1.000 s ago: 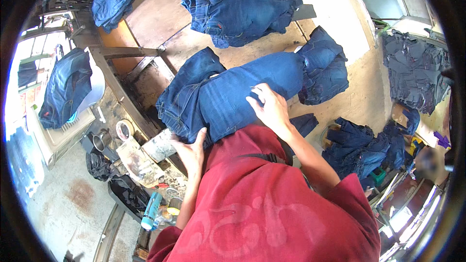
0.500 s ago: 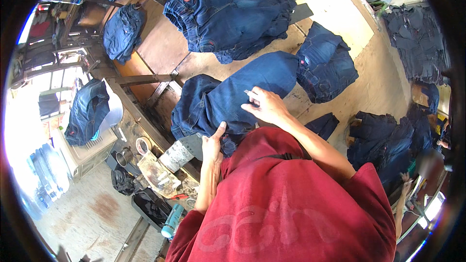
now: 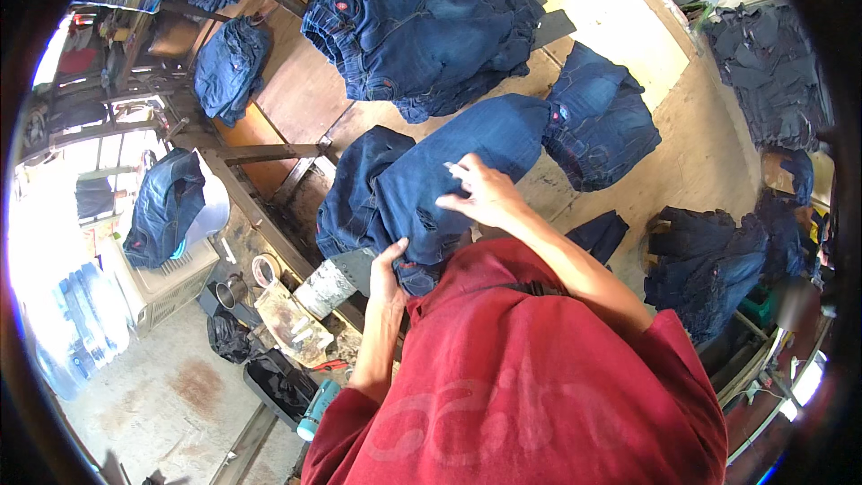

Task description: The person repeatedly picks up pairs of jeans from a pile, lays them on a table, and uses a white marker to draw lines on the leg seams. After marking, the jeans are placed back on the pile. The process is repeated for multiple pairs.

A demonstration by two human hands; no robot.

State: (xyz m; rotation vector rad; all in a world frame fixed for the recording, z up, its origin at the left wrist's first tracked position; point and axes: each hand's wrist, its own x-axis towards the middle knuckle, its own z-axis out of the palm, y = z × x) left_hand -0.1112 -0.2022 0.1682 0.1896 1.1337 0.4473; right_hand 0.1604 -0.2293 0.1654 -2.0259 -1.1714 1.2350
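A pair of dark blue jeans (image 3: 471,139) lies in front of me, one leg spread smooth toward the upper right. My left hand (image 3: 387,278) grips the near edge of the jeans, its thumb on top and its other fingers mostly hidden. Just above the leg hovers my right hand (image 3: 489,196), pinching a small whitish piece (image 3: 454,168) too small to identify. Dark slit-like marks show in the denim below that hand. A grey and white board-like arm (image 3: 334,287) juts out beside my left hand.
A big heap of jeans (image 3: 431,36) lies at the far side, with another folded pair (image 3: 600,117) to the right. More denim (image 3: 705,260) is piled at the right. Left of me a bench holds a tape roll (image 3: 266,269) and a metal cup (image 3: 232,291).
My right hand has shifted slightly left and up off the leg. Dark slit marks now show on the denim. At the right, another person's arm has left the view.
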